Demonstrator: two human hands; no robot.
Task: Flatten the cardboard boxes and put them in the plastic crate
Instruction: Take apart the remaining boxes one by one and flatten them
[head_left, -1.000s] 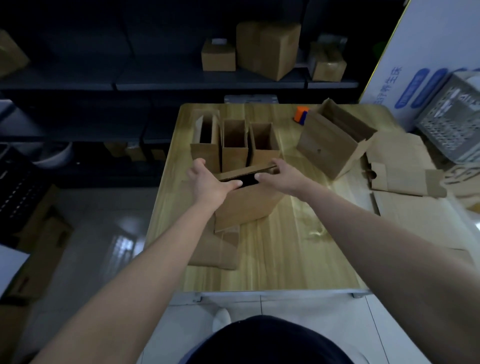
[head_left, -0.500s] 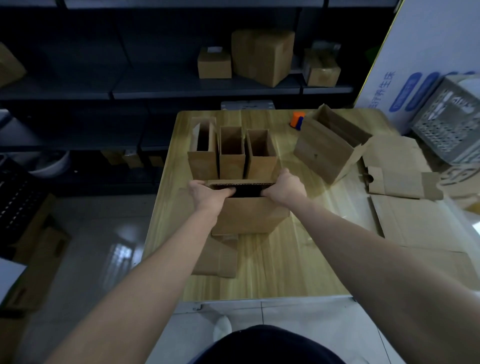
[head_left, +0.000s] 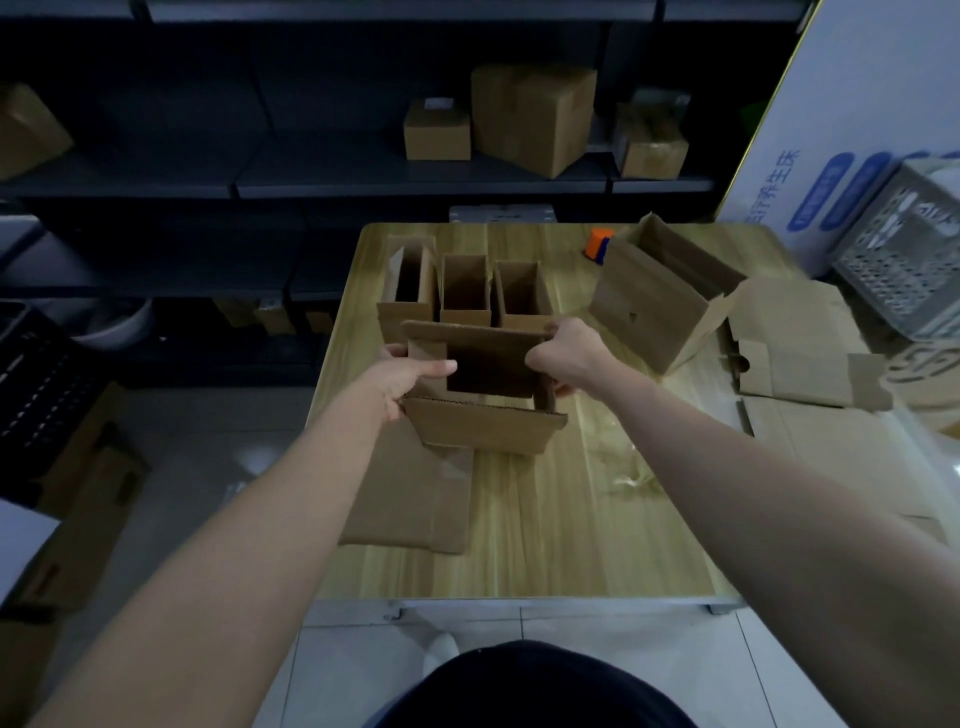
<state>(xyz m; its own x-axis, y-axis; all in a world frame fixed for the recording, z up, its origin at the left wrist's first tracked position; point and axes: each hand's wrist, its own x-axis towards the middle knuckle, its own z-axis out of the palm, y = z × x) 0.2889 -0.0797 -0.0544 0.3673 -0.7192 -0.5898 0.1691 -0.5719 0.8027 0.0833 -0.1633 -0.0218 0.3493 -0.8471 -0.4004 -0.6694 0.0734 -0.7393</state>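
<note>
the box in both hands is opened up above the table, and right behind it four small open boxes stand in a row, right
Not quite: the head view shows three small open boxes in the row, not four. The rest holds: the left hand and right hand grip the opened box above the wooden table, right in front of that row.

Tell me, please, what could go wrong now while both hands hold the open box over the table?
1. The held box sits right in front of three upright boxes; pushing it forward may topple them.
2. The left hand and right hand grip the side walls, so fingers might get pinched as it collapses.
3. The flattened piece overhangs the table edge and could slide off.
</note>
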